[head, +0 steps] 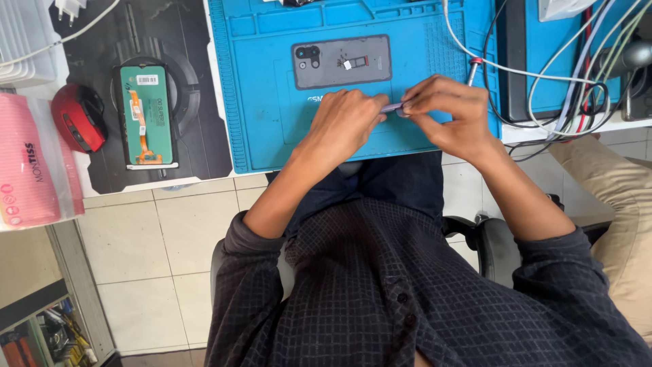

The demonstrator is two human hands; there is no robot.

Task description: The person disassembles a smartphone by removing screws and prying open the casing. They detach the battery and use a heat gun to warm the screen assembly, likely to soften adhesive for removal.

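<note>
1. Head view: a person seated at a bench works over a blue silicone repair mat (272, 146). The left hand (343, 126) and right hand (445, 112) meet at the mat's near edge, fingers of both pressed together, pinching a slim purple-grey strip-like part (392, 107) between them.
2. Just beyond the hands lies a grey phone back cover with camera cutout (341, 62). The work in hand looks like fine handling of the small part; any further move calls for a steady pinch.
3. Well left rest a green-backed phone display panel (145, 115) and a red computer mouse (78, 117).

Bright, even light (edges perhaps warped).
</note>
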